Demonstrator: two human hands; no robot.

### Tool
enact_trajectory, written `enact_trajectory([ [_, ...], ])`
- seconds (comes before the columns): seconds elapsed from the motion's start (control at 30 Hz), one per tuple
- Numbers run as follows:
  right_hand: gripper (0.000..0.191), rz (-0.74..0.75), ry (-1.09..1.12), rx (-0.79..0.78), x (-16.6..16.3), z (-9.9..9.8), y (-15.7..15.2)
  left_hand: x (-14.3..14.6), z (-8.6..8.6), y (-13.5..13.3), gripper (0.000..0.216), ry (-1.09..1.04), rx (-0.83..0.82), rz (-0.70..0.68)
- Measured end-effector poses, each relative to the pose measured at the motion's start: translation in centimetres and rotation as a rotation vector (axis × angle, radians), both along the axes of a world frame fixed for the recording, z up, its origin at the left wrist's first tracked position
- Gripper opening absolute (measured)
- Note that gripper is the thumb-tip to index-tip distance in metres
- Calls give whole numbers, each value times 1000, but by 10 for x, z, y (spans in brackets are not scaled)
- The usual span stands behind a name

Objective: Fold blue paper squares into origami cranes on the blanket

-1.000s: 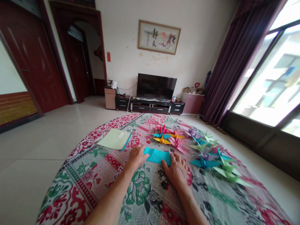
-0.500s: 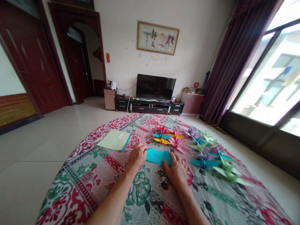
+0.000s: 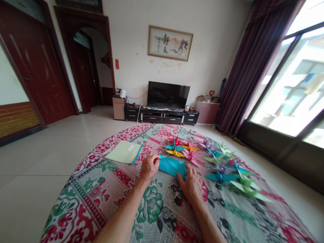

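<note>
A folded teal paper (image 3: 172, 165) lies on the flowered cloth (image 3: 154, 209) in front of me. My left hand (image 3: 149, 167) pinches its left edge with curled fingers and lifts that side. My right hand (image 3: 191, 184) lies flat with fingers spread, pressing the paper's near right corner down. Just beyond the paper sit several folded paper cranes (image 3: 178, 149) in red, yellow, teal and pink.
More cranes (image 3: 235, 173) in green, teal and purple spread over the cloth to the right. A stack of paper sheets (image 3: 124, 152) lies to the left. Bare tiled floor (image 3: 37, 162) surrounds the cloth. A TV (image 3: 168, 95) on a low cabinet stands at the far wall.
The teal paper's left side has risen from flat as my left hand closed on its edge. My right hand stays pressed on the right corner.
</note>
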State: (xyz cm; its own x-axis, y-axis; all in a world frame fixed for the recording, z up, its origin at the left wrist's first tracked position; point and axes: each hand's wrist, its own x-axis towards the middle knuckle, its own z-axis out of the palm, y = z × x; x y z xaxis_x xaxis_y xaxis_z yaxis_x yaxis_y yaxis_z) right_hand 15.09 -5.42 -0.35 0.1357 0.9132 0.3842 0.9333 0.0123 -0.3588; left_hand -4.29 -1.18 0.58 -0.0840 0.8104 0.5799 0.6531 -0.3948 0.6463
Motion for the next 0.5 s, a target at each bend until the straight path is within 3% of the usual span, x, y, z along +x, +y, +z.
enact_trajectory([
  [0.17, 39, 147, 183, 217, 6, -7, 8, 1, -2, -2, 13, -205, -184, -53],
  [0.27, 42, 212, 321, 323, 7, -5, 8, 1, 0, -2, 15, -334, -294, -87],
  [0.4, 51, 301, 434, 277, 4, 2, 3, -1, 3, -1, 22, -486, -357, -129],
  [0.5, 47, 383, 397, 198, 2, 5, -1, -4, 3, 0, 36, -545, -398, -171],
])
